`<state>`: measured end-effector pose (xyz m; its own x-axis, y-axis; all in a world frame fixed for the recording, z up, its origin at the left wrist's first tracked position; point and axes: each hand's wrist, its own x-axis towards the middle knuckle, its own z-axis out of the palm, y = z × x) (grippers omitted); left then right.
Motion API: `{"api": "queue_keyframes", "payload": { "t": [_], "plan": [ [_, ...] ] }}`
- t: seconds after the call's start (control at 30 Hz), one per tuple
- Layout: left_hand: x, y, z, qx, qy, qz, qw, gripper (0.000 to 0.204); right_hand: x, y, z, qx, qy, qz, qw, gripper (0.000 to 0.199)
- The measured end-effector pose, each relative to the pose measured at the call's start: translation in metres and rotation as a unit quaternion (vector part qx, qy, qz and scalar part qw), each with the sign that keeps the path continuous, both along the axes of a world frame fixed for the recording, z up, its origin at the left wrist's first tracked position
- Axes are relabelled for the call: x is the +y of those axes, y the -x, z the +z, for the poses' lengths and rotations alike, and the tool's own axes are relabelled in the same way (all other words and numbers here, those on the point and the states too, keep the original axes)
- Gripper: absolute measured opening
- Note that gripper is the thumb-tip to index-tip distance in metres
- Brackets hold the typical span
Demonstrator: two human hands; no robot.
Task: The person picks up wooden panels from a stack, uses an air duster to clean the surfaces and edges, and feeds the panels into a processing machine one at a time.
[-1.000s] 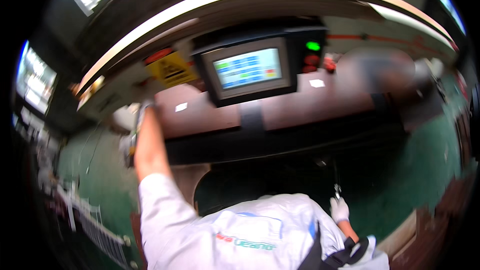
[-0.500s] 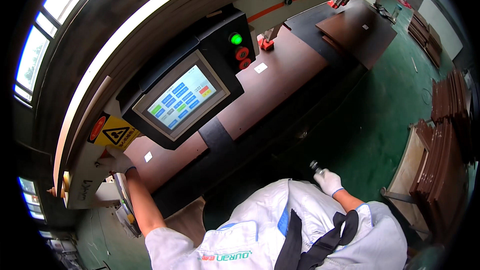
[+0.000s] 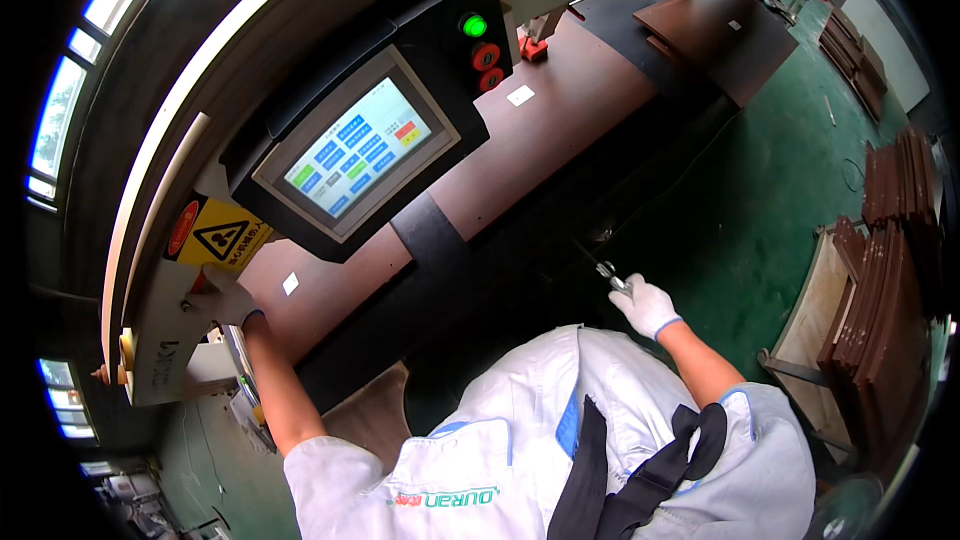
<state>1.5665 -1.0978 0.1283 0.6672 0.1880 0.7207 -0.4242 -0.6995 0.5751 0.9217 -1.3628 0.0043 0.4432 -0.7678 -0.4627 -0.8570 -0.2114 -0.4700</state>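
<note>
My left hand [image 3: 225, 300], in a white glove, reaches up to the pale side panel of a machine [image 3: 160, 360], just below a yellow warning label [image 3: 222, 234]. Its thumb and fingers look spread against the panel, next to a small red part that the hand partly covers. Out to the right, my right hand [image 3: 646, 306], also gloved, is closed around a small metal hand tool [image 3: 609, 272]. A thin rod seems to run from the tool's far end; its exact kind is unclear. Above the left hand sits a control box with a lit touchscreen [image 3: 358, 150].
Brown boards [image 3: 560, 90] with small white labels lie on the dark machine bed [image 3: 437, 235] under the beam. Beside the screen are a green lamp [image 3: 473, 26] and red buttons [image 3: 487, 56]. Stacked brown panels [image 3: 870, 310] stand at right on the green floor [image 3: 740, 210].
My right hand has moved forward and slightly left with the metal tool, its arm stretching further out. My left hand stays at the side panel. The view has shifted a little.
</note>
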Motion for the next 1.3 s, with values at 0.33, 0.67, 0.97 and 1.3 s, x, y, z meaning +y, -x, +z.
{"api": "queue_keyframes", "payload": {
  "t": [0.33, 0.67, 0.97, 1.3],
  "plan": [
    [0.031, -0.004, -0.001, -0.042, -0.058, -0.054, 0.996, 0.076, -0.035, -0.12, 0.035, 0.033, 0.087, 0.188, 0.978, 0.036],
    [0.116, -0.058, -0.03, 0.152, 0.085, -0.145, 0.974, 0.036, -0.059, -0.171, 0.062, 0.147, 0.076, 0.29, 0.943, 0.031],
    [-0.06, 0.078, -0.169, 0.23, -0.291, -0.322, 0.871, 0.036, -0.063, -0.141, 0.075, 0.183, 0.029, 0.324, 0.928, 0.03],
    [-0.214, 0.295, -0.182, 0.25, -0.366, -0.424, 0.79, 0.057, -0.077, 0.138, 0.113, 0.297, 0.037, 0.218, 0.929, 0.03]
  ]
}}
